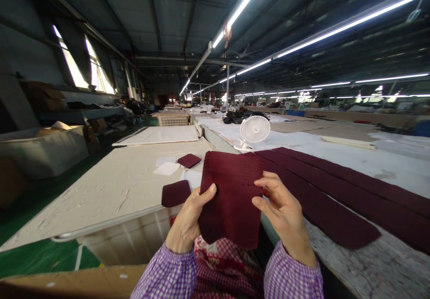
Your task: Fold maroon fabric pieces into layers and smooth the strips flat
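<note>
A maroon fabric piece [231,200] is held up in front of me. My left hand [191,214] grips its left edge, thumb on the near face and the other fingers hidden behind. At its right edge is my right hand [282,209], with index finger and thumb at the cloth's border and a gap between them; whether it pinches the edge is unclear. Left of the cloth, a smaller maroon piece [175,193] lies at the table's edge. Farther back rests another small maroon piece [189,160] beside white paper pieces [167,168].
Long maroon fabric strips [336,200] are spread over the right table. A white fan [254,130] stands behind the held cloth. The beige-topped table [110,182] is on my left, above a pale bin [127,236]. A cardboard box [74,283] sits at lower left.
</note>
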`<action>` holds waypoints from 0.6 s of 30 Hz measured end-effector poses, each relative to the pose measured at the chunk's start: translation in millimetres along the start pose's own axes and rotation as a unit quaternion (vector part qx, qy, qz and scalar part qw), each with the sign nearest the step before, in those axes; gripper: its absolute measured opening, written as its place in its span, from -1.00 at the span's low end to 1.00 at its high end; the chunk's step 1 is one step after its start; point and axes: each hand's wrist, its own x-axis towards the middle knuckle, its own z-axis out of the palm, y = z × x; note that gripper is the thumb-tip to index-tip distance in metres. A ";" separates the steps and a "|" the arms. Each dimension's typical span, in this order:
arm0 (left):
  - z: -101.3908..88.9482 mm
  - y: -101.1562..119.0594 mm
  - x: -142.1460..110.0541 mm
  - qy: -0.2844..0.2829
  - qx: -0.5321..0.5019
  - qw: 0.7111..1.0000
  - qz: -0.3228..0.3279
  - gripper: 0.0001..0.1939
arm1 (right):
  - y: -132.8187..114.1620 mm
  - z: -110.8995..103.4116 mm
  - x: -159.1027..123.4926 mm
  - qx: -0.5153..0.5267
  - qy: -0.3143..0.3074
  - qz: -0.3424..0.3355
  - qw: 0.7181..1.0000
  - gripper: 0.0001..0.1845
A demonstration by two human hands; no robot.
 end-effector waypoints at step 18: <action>-1.7 -2.1 1.5 -0.005 0.014 1.000 0.000 -0.75 | 4.6 7.4 2.6 0.060 0.023 0.050 0.997 -0.63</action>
